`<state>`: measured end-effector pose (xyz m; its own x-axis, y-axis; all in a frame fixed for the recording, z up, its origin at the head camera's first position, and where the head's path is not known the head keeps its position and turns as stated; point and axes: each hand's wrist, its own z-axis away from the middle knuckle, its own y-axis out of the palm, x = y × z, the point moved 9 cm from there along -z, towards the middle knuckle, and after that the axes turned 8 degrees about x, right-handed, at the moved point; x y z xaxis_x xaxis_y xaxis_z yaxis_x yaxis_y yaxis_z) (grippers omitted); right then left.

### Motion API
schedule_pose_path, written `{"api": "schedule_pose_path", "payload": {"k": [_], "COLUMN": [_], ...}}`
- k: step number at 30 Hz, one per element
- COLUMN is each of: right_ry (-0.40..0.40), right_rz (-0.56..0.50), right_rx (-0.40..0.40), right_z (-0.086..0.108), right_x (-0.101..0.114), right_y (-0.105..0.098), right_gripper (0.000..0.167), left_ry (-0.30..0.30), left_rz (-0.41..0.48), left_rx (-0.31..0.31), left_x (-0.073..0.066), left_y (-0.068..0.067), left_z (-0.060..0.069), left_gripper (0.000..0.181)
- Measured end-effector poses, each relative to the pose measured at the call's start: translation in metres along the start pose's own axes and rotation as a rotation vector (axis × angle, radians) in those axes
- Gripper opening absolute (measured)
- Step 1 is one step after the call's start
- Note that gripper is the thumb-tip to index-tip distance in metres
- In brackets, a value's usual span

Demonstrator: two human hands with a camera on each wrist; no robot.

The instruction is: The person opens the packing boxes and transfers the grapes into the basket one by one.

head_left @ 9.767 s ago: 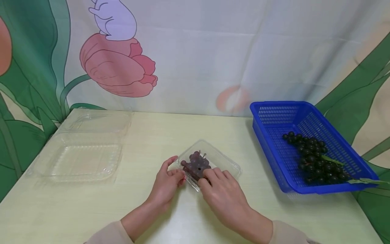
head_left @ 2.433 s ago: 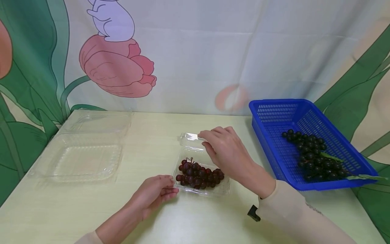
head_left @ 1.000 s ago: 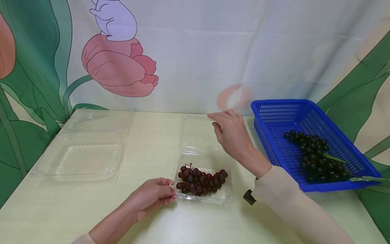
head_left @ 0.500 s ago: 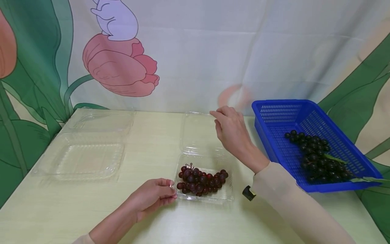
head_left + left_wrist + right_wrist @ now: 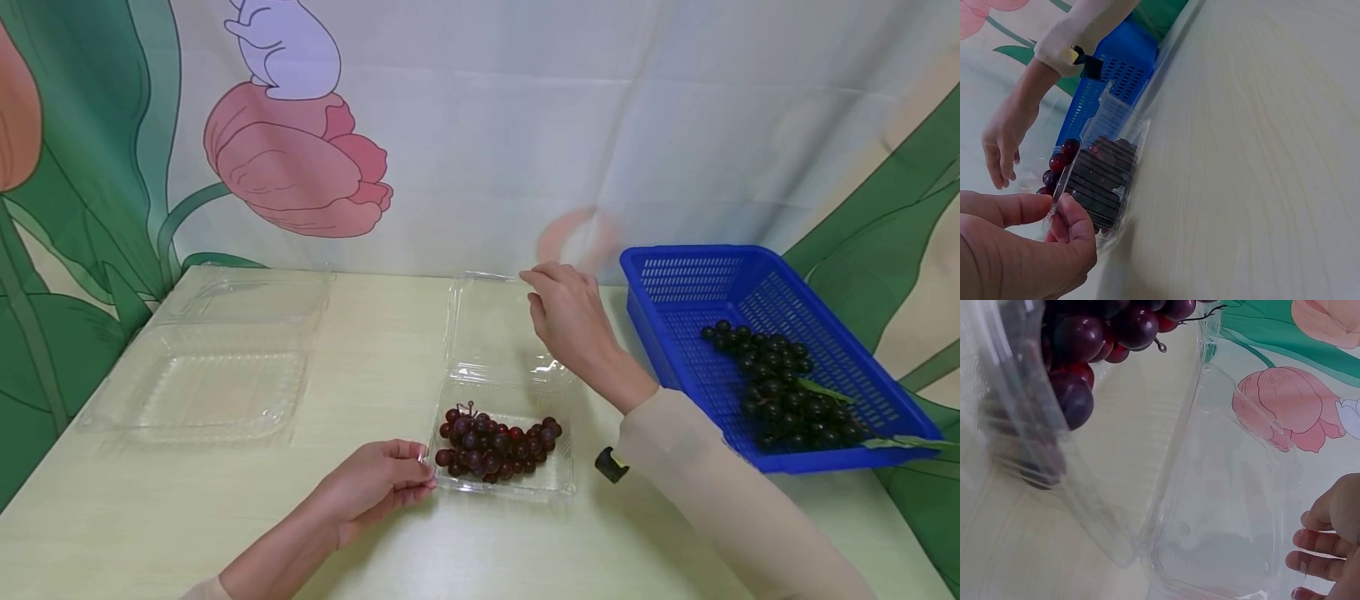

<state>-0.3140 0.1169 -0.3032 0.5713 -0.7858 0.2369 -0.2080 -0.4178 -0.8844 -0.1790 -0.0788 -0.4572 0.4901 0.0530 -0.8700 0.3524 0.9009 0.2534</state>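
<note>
A bunch of dark red grapes (image 5: 495,450) lies in the base of a clear plastic clamshell box (image 5: 555,482) in the head view. Thumb and fingers of my left hand (image 5: 375,485) pinch the left rim of that base; the left wrist view shows the pinching fingertips (image 5: 1066,206) close up. The box's clear lid (image 5: 487,329) is swung back behind the base, slightly raised. At its far right edge is my right hand (image 5: 572,321), thumb apart from the fingers. In the right wrist view, extended fingers (image 5: 1322,562) touch the lid's edge.
A blue plastic basket (image 5: 675,400) on the right holds a bunch of black grapes (image 5: 780,383) with green leaves. At the left stands a larger clear clamshell box (image 5: 217,392), opened out. A printed cloth (image 5: 450,133) hangs behind the table.
Earlier the box sat turned, lid over the grapes, both hands at it. The right hand has swung the lid back. In the last half second the lid's far edge has risen slightly.
</note>
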Motion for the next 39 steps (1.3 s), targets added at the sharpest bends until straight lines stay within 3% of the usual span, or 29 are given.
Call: {"api": "schedule_pose_path", "payload": {"k": [7,17,24,39], "right_ry": [0.033,-0.003,0.034,0.042], "right_rz": [0.003,0.030,0.019,0.033], "right_rx": [0.077,0.197,0.275,0.412], "right_z": [-0.007,-0.021,-0.027,-0.029], "right_x": [-0.007,-0.019,-0.031,-0.042], "right_y": [0.009,0.029,0.044,0.074], "right_gripper": [0.032,0.030,0.029,0.029], "left_ry": [-0.002,-0.007,0.001,-0.006], "left_rz": [-0.006,0.004,0.009,0.017], "left_rx": [-0.009,-0.014,-0.012,-0.018], "left_x": [-0.001,0.000,0.000,0.002], "left_y": [-0.001,-0.002,-0.002,0.000], "left_z": [0.001,0.002,0.003,0.004], "left_gripper": [0.034,0.035,0.033,0.030]}}
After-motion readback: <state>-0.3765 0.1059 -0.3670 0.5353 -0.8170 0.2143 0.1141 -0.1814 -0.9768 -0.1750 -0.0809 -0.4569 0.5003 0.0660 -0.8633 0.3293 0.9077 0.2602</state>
